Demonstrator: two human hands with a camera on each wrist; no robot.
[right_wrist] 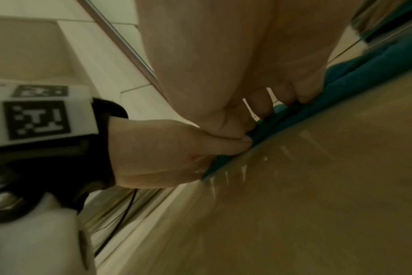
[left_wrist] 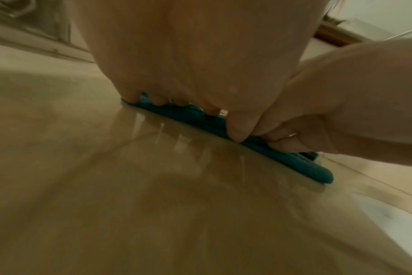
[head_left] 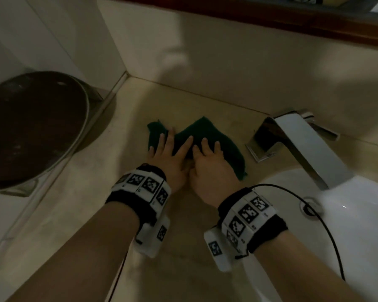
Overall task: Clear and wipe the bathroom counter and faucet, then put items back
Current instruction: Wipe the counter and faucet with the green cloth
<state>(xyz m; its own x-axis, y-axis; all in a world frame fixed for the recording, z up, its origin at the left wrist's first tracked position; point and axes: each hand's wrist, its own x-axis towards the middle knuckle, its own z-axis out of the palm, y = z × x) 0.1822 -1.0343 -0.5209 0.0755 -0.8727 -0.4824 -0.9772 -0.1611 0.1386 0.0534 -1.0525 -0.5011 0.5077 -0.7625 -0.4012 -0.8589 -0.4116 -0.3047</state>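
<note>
Two flat, unclenched hands, left hand (head_left: 166, 155) and right hand (head_left: 210, 166), press the cloth (head_left: 227, 149), lying lengthwise left-to-right, onto the counter (head_left: 85, 203).

The cloth (head_left: 207, 140) lies on the counter (head_left: 92, 205), left of the faucet (head_left: 297, 144). Both hands lie on the cloth, the left hand (head_left: 168, 155) beside the right hand (head_left: 210, 166). The sink (head_left: 358, 225) is at the right, before the faucet. The toilet lid (head_left: 31, 127) is far left.
</note>
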